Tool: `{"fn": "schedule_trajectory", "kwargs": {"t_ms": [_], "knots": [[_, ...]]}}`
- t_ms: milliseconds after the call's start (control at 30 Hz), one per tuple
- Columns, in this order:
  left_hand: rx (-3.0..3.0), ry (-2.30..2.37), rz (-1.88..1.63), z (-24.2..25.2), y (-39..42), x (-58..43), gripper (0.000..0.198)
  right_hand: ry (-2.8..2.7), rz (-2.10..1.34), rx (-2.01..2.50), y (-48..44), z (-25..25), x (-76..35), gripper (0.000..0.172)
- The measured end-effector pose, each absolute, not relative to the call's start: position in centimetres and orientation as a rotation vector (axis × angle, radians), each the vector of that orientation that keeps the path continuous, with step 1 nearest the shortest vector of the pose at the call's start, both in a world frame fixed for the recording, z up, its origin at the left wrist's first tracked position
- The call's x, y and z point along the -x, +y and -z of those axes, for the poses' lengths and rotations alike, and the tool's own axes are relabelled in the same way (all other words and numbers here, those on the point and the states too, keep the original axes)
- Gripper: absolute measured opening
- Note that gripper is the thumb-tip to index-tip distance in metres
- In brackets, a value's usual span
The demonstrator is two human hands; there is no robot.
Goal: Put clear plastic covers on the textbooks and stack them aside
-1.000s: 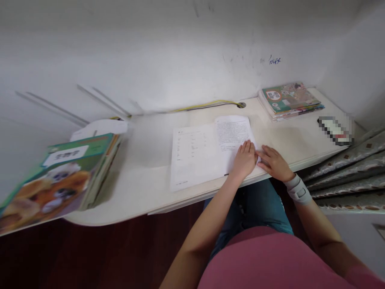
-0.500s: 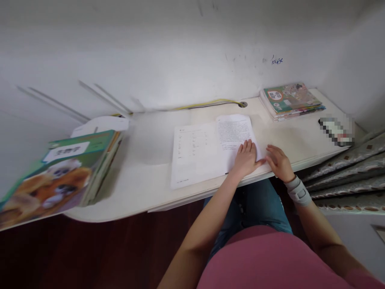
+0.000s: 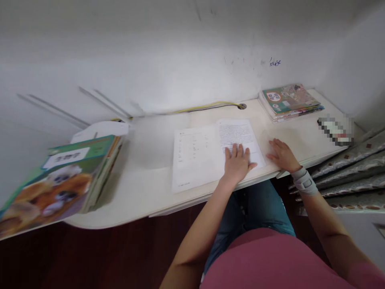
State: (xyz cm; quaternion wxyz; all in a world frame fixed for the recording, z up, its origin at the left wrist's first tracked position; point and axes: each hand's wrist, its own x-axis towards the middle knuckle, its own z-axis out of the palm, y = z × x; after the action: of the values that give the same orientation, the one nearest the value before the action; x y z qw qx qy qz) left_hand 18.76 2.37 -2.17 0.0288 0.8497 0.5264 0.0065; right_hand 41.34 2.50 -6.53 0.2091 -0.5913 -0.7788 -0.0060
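Note:
An open book (image 3: 195, 160) lies flat on the white desk (image 3: 147, 176), its left page sparsely printed and its right page filled with dense text. My left hand (image 3: 237, 162) rests palm down on the lower part of the right page, fingers spread. To the right of the book, my right hand (image 3: 282, 154) lies on the desk near the front edge, fingers stretched out and holding nothing. It is a little apart from the page edge. A grey band wraps my right wrist.
A stack of books (image 3: 288, 100) sits at the back right, with a pixelated phone-like object (image 3: 335, 130) in front of it. Another book stack (image 3: 66, 176) stands at the left end. Yellow cable (image 3: 207, 105) runs along the wall into a desk hole. Patterned curtain (image 3: 355, 172) hangs at right.
My left hand has slid left and slightly down over the right page, its fingers spreading. My right hand has moved right, away from the left hand, and now lies flatter on the desk.

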Motion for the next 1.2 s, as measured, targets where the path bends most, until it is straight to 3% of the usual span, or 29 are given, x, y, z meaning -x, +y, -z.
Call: {"fn": "schedule_trajectory", "kwargs": {"t_ms": [567,1200], "knots": [[-2.591,1.562,0.009,2.9,2.1,-20.5,0.073,-2.27,0.018,1.755,2.2,6.3,-40.7,0.082],[-2.571,1.57,0.005,0.5,4.6,-17.0,0.072,-2.34,-0.047,1.839,2.9,4.9,-41.3,0.081]]}}
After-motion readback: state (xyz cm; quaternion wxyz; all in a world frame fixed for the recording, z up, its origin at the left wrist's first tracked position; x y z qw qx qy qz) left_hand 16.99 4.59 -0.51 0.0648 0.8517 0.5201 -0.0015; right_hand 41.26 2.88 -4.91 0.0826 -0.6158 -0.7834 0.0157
